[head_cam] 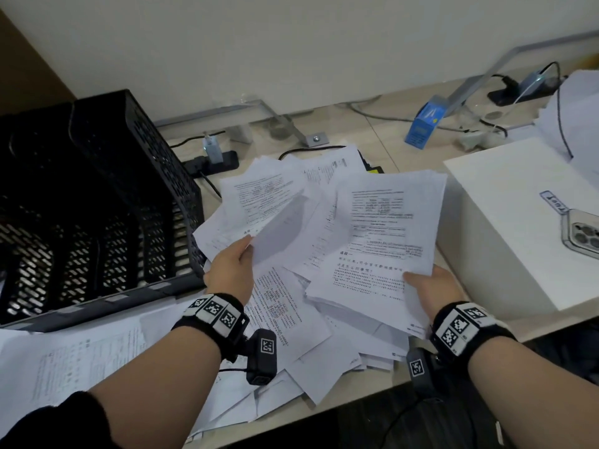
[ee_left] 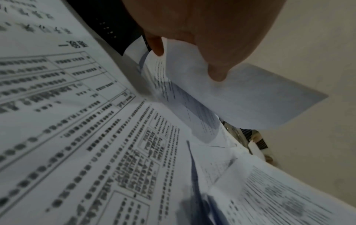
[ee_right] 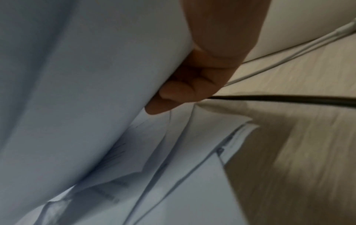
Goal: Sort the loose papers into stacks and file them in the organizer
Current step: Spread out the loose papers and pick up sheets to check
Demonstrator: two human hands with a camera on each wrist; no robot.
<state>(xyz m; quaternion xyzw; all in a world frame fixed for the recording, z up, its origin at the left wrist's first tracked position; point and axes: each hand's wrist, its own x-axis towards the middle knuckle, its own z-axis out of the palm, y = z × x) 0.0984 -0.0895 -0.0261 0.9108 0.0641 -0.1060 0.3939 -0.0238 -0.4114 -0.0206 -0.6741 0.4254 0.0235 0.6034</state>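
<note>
matt paper sheets (head_cam: 382,228), perforated black organizer (head_cam: 97,202) (plastic-looking).

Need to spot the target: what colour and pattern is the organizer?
Black, with perforated mesh walls; the organizer shows best in the head view.

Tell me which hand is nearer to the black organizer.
Left. The left hand pinches a sheet just beside the organizer; the right hand holds a stack farther off, by the white box.
</note>
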